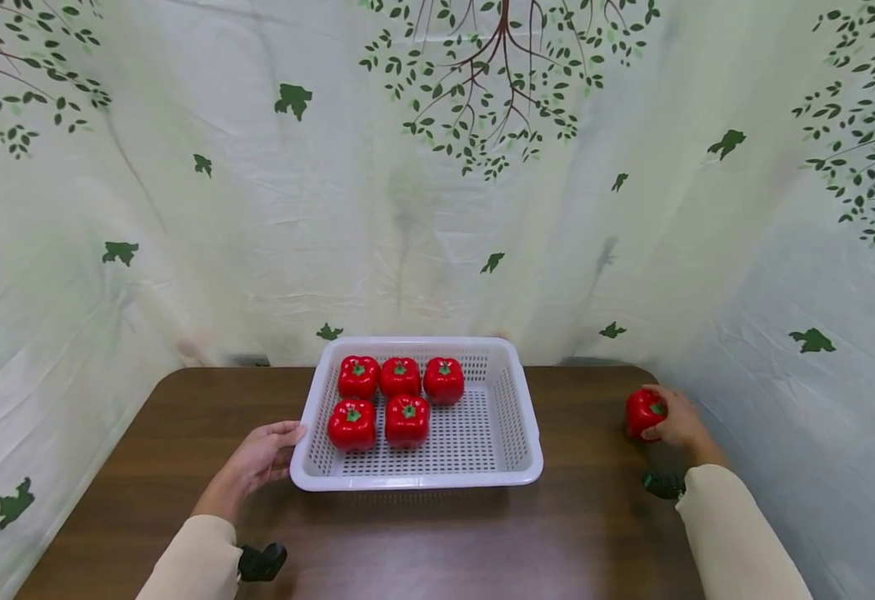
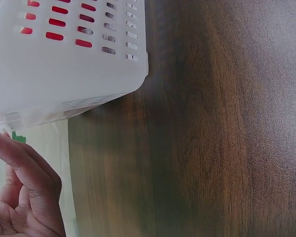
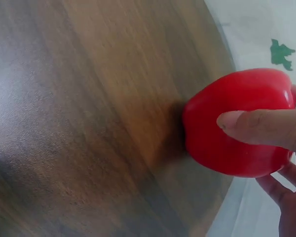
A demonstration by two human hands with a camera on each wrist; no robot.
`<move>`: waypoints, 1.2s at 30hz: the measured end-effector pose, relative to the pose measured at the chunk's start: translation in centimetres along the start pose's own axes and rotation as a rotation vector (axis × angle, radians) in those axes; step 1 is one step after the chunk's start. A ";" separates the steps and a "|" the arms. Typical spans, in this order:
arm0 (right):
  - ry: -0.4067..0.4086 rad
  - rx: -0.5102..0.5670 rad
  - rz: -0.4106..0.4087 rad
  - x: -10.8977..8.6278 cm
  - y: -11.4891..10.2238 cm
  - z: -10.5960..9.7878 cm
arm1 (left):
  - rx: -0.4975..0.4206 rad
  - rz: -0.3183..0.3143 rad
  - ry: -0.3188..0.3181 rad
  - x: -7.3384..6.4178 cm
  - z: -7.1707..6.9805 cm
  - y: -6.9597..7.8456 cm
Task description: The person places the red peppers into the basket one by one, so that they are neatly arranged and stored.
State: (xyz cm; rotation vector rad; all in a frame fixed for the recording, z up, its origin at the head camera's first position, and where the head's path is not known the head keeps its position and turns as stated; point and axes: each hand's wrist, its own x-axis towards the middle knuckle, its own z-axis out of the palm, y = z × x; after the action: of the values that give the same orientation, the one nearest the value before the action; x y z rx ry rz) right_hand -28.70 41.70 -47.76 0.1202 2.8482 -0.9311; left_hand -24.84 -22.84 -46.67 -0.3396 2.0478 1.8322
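Observation:
A white plastic basket [image 1: 493,477] with slotted walls stands on the table, several red bell peppers [image 1: 407,422] grouped in its left and middle part. At its left side my left hand [image 1: 261,457] holds the rim with its fingertips; the left wrist view shows the curled fingers [image 2: 32,173] right at the basket's edge. Far to the right, my right hand [image 1: 679,423] grips another red bell pepper [image 1: 642,414] by its sides, green stem up. In the right wrist view the thumb lies across this pepper [image 3: 237,94], with other fingers partly hidden behind it.
The brown wooden table [image 1: 557,533] has rounded far corners. Behind and beside it hangs a pale curtain [image 1: 407,208] printed with leaves and branches. The right-hand pepper is close to the table's right edge. A dark band sits on each wrist.

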 end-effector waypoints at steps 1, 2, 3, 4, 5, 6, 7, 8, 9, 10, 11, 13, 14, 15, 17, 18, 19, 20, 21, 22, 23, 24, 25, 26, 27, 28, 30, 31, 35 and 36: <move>0.004 0.003 -0.004 -0.1 0.0 0.0 | 0.000 -0.003 0.003 0.0 0.0 0.0; 0.007 0.008 -0.004 -0.1 0.0 0.1 | -0.002 -0.003 0.004 -0.1 0.1 0.0; 0.008 0.008 -0.006 -0.2 -0.1 0.1 | -0.002 -0.002 0.004 -0.1 0.1 0.0; 0.009 0.013 -0.009 -0.2 -0.1 0.2 | 0.002 -0.001 0.004 -0.1 0.0 0.0; 0.009 0.019 -0.010 -0.2 -0.1 0.3 | 0.005 0.000 0.004 -0.1 0.0 0.0; 0.012 0.026 -0.011 -0.2 -0.2 0.4 | 0.004 0.001 0.007 -0.2 0.0 0.0; 0.017 0.027 -0.013 -0.3 -0.3 0.5 | 0.004 0.002 0.010 -0.2 -0.1 0.1; 0.022 0.028 -0.016 -0.3 -0.4 0.6 | 0.004 0.003 0.010 -0.2 -0.1 0.1; 0.026 0.030 -0.021 -0.3 -0.6 0.7 | 0.005 0.003 0.013 -0.2 -0.1 0.1; 0.031 0.033 -0.026 -0.3 -0.7 0.8 | 0.003 0.002 0.013 -0.2 -0.1 0.2; 0.034 0.034 -0.027 -0.4 -0.9 0.9 | 0.001 0.001 0.012 -0.2 -0.1 0.1; 0.038 0.033 -0.032 -0.5 -1.2 1.1 | -0.001 0.001 0.010 -0.2 -0.1 0.1; 0.038 0.036 -0.032 -0.6 -1.4 1.1 | -0.002 0.002 0.008 -0.3 -0.1 0.1; 0.039 0.037 -0.035 -0.7 -1.6 1.2 | -0.001 0.006 0.006 -0.3 -0.1 0.0; 0.042 0.031 -0.042 -0.9 -1.9 1.4 | 0.000 0.011 0.007 -0.3 -0.1 0.0; 0.044 0.032 -0.042 -1.0 -2.0 1.5 | -0.002 0.013 0.007 -0.3 -0.1 0.0; 0.045 0.037 -0.038 -1.1 -2.2 1.6 | -0.002 0.015 0.007 -0.4 0.0 0.0; 0.045 0.040 -0.037 -1.3 -2.3 1.7 | -0.001 0.017 0.005 -0.4 0.0 0.0; 0.042 0.046 -0.040 -1.4 -2.4 1.8 | 0.000 0.016 0.008 -0.4 0.0 0.1; 0.038 0.052 -0.040 -1.4 -2.6 1.9 | -0.001 0.014 0.010 -0.5 0.0 0.0; 0.036 0.060 -0.039 -1.5 -2.8 2.1 | -0.001 0.013 0.011 -0.5 0.0 0.0; 0.034 0.062 -0.043 -1.6 -2.9 2.2 | 0.001 0.013 0.011 -0.5 0.0 -0.1; 0.032 0.066 -0.050 -1.6 -3.1 2.3 | 0.002 0.013 0.010 -0.5 0.0 -0.1; 0.034 0.065 -0.061 -1.7 -3.3 2.4 | 0.001 0.013 0.012 -0.5 0.0 -0.1; 0.036 0.070 -0.070 -1.7 -3.5 2.6 | 0.003 0.012 0.012 -0.5 -0.1 -0.1; 0.040 0.072 -0.073 -1.7 -3.8 2.6 | 0.004 0.012 0.012 -0.5 -0.1 -0.1; 0.042 0.077 -0.086 -1.8 -4.2 2.7 | 0.006 0.013 0.010 -0.5 -0.1 0.0; 0.043 0.080 -0.091 -1.8 -4.4 2.8 | 0.007 0.012 0.009 -0.5 -0.1 0.0; 0.048 0.064 -0.140 -2.0 -5.1 2.9 | 0.016 0.000 0.016 -0.6 0.0 0.2; 0.054 0.056 -0.158 -2.0 -5.3 3.0 | 0.015 -0.003 0.019 -0.6 0.0 0.3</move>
State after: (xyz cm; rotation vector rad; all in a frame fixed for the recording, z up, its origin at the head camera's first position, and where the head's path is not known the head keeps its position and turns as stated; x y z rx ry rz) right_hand -27.08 35.61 -46.76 -0.0759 2.9164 -1.0538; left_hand -24.41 -22.87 -46.18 -0.3570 2.0715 1.8178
